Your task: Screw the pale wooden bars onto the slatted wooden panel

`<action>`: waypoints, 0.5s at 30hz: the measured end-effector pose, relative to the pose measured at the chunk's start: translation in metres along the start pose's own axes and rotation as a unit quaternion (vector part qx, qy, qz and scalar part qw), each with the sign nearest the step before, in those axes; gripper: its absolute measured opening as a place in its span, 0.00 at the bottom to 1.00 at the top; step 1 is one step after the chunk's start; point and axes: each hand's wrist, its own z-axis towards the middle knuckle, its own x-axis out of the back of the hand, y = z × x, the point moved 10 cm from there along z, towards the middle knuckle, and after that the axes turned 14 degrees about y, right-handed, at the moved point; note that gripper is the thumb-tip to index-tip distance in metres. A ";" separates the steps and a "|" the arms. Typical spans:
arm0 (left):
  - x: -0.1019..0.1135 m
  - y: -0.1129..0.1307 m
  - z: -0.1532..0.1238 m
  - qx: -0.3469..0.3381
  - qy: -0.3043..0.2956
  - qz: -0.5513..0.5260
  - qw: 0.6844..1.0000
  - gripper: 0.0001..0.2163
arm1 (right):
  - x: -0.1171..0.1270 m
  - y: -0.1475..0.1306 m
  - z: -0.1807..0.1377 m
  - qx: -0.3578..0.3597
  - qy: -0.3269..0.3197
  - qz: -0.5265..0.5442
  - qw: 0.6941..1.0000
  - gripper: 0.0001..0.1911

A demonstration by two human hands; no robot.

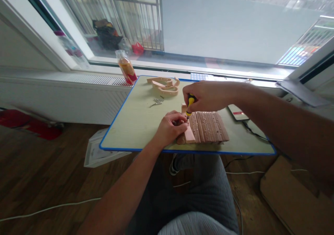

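Note:
My right hand (pixel 199 95) is wrapped around the yellow-and-black handle of a screwdriver (pixel 191 102), which points down. Its tip meets a pale, flat strip (pixel 190 134) that looks like leather or thin wood. Beneath the strip lies a brown ridged block (pixel 208 127) dotted with small holes, perhaps stacked cardboard. Thumb and forefinger of my left hand (pixel 171 127) are pinched close around the screwdriver's tip at the strip; whatever sits between them is too small to make out. Several loose screws (pixel 156 101) lie on the table to the left, beyond my left hand.
Curled pale strips (pixel 167 88) lie at the back of the blue-edged table (pixel 130 123). A bottle (pixel 126 68) stands by its far left corner. On the right are a flat dark-edged device (pixel 238 113) and a black cable (pixel 254 130). A window is behind.

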 end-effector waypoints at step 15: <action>0.003 -0.003 -0.008 -0.006 0.036 -0.004 0.999 0.03 | -0.006 -0.001 -0.009 -0.006 -0.004 -0.011 1.000 0.14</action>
